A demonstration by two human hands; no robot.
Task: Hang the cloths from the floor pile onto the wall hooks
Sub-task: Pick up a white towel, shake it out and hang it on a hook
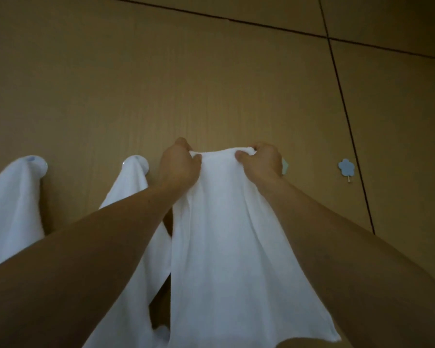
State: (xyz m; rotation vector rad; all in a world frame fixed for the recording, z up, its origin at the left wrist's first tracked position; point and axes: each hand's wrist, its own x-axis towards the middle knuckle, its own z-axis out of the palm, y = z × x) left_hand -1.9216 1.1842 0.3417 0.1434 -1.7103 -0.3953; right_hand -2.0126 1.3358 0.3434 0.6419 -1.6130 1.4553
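Two cloths hang side by side on the wall [161, 84] at the left: the first cloth [13, 204] at the far left, the second cloth [129, 192] just right of it. Right again, in front of the wall, the third cloth [226, 234] hangs between two raised hands. The left hand [178, 167] grips its top edge on the left and the right hand [261, 160] grips it on the right. The near hook [284, 165] peeks out behind the right hand. The far hook [346, 167] sits on the wall further right.
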